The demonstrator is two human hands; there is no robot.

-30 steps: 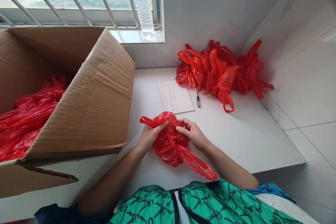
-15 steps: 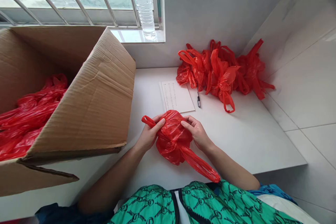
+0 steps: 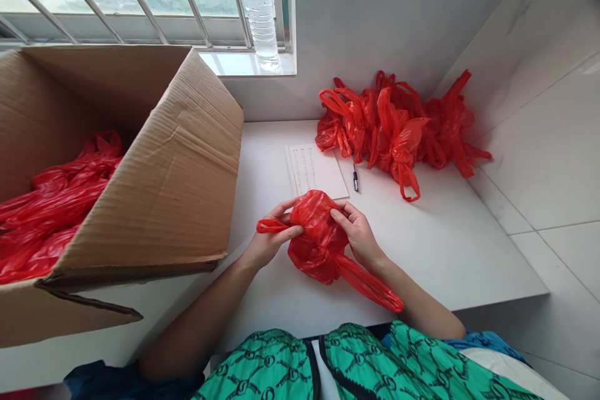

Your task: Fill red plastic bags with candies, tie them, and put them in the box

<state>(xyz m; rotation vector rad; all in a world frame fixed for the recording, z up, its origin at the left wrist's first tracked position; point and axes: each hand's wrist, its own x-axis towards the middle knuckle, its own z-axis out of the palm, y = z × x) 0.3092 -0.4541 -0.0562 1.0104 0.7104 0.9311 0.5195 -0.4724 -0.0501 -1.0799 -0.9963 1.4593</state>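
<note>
Between my hands is a knotted red plastic bag (image 3: 319, 237), rounded and crinkled, held above the white table in front of my body. My left hand (image 3: 276, 231) grips its left side, thumb on top and fingers underneath; a short handle loop pokes out over that hand. My right hand (image 3: 354, 231) pinches the right side, thumb on the upper surface. The bag's other, longer handle hangs down toward my right forearm. What the bag contains cannot be seen.
Left stands a large open cardboard box (image 3: 159, 169) with red bags (image 3: 60, 194) inside. Ahead lie a written notebook (image 3: 316, 169), a pen (image 3: 355, 178) and a pile of knotted red bags (image 3: 394, 125) against the wall. A water bottle (image 3: 260, 19) stands on the windowsill.
The held bag has shifted slightly right and away from me, turning a little. My left thumb has slid further onto it. The box, notebook and pile stay put.
</note>
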